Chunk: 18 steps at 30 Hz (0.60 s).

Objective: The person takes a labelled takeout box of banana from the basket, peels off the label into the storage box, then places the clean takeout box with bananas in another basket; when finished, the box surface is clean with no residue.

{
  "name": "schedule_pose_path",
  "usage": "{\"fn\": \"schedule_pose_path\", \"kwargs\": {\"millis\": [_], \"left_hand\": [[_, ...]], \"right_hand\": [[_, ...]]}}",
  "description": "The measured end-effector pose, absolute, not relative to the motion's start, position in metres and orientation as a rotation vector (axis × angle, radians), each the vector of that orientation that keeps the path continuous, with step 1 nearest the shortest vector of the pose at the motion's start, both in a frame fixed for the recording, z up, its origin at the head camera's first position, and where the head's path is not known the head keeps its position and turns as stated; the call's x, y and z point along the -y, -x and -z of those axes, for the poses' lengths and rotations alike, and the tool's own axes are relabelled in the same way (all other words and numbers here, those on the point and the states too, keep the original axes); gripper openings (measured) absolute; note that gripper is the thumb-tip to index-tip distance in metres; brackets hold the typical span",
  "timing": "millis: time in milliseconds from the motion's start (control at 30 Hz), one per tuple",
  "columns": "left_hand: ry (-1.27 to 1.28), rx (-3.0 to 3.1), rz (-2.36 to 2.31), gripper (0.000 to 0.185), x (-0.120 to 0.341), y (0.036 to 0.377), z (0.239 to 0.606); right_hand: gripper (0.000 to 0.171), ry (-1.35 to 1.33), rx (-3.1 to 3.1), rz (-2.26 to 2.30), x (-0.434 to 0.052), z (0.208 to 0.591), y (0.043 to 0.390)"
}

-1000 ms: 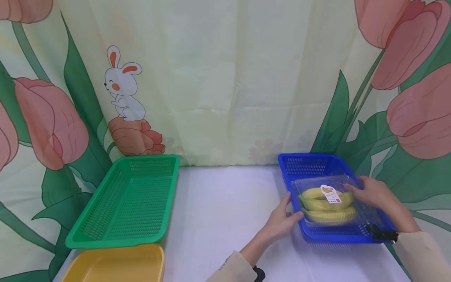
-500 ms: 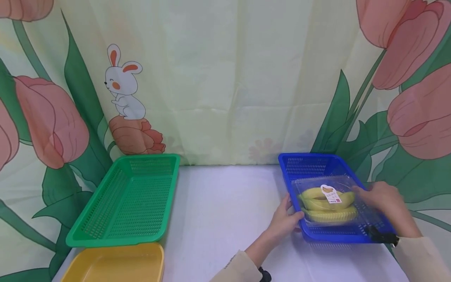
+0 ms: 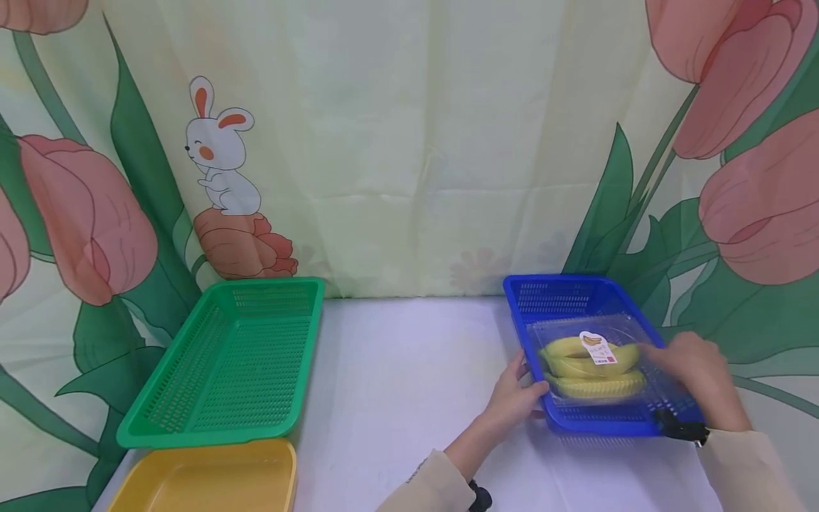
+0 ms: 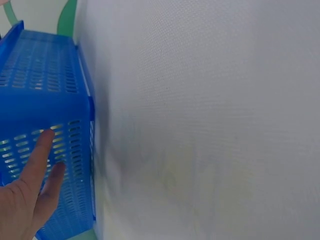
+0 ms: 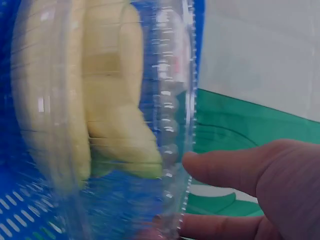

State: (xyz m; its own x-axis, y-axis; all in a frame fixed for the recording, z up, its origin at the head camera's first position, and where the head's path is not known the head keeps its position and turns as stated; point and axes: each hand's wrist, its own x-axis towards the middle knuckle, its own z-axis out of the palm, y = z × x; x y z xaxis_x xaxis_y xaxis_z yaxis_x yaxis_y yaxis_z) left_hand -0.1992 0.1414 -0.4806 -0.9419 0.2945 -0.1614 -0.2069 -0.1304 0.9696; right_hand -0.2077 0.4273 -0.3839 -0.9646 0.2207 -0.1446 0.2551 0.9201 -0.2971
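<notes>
At the blue basket (image 3: 611, 427): right hand (image 3: 699, 371), shifted right since earlier frame, pinches clear box (image 3: 603, 374); bananas (image 3: 591, 388) long axis left–right, label (image 3: 599, 350) facing up; left hand (image 3: 512, 398) grips basket's rim.

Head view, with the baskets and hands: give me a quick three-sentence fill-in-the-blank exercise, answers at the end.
1. The left hand touches the ____ perforated plastic basket.
2. The right hand touches a clear rectangular plastic box whose yellow fruits are ____.
3. The shallow, smooth yellow tray lies just in front of the ____ perforated basket at left.

Missing words: blue, bananas, green.
</notes>
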Motion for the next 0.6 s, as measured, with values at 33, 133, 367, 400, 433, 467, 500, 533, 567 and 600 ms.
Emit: {"fn": "schedule_pose_path", "kwargs": {"millis": [33,133,367,400,433,467,500,533,567,600], "left_hand": [[-0.097,-1.818,-2.136,0.069,-0.142,0.199,0.481],[-0.091,-1.825,-2.128,0.070,-0.142,0.198,0.480],[-0.090,-1.842,-2.108,0.069,-0.141,0.197,0.479],[-0.092,-1.840,-2.108,0.069,-0.141,0.197,0.479],[-0.096,-1.838,-2.108,0.070,-0.141,0.197,0.480],[-0.100,-1.838,-2.108,0.070,-0.141,0.197,0.480],[-0.102,-1.836,-2.109,0.070,-0.141,0.197,0.480],[-0.103,-1.834,-2.111,0.070,-0.141,0.198,0.480],[-0.104,-1.833,-2.113,0.070,-0.141,0.198,0.480],[-0.104,-1.832,-2.113,0.070,-0.141,0.198,0.481]], "right_hand": [[0.057,-0.381,-2.973,0.487,-0.427,0.386,0.208],[0.058,-0.410,-2.977,0.478,-0.430,0.390,0.212],[0.054,-0.388,-3.059,0.467,-0.438,0.394,0.216],[0.051,-0.385,-3.073,0.470,-0.438,0.394,0.216],[0.050,-0.381,-3.085,0.474,-0.438,0.393,0.216],[0.049,-0.377,-3.098,0.479,-0.438,0.393,0.216],[0.048,-0.375,-3.110,0.487,-0.438,0.392,0.217],[0.049,-0.374,-3.122,0.492,-0.438,0.392,0.217],[0.049,-0.374,-3.130,0.506,-0.438,0.391,0.217],[0.049,-0.373,-3.132,0.524,-0.437,0.391,0.217]]}}
